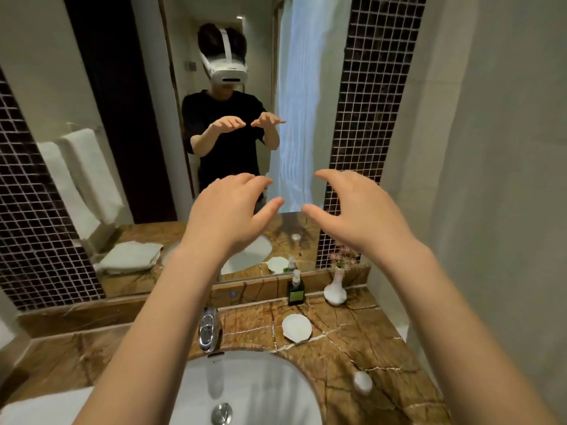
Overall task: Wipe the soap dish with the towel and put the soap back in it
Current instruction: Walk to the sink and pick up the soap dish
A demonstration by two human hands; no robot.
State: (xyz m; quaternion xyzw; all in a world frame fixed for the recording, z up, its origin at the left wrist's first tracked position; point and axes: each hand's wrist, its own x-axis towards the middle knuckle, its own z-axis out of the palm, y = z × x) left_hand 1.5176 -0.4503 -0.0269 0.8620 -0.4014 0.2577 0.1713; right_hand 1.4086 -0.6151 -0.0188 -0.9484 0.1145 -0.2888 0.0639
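Observation:
A white shell-shaped soap dish lies on the brown marble counter, right of the tap, with nothing in it. A small white oval soap rests on the counter nearer me, to the right of the basin. A folded white towel lies at the lower left beside the basin. My left hand and my right hand are raised in front of the mirror, fingers spread and curled, holding nothing, well above the dish.
A white basin with a chrome tap sits at the front. A dark soap dispenser and a white vase of pink flowers stand at the back. The mirror reflects a person wearing a headset. A wall closes the right side.

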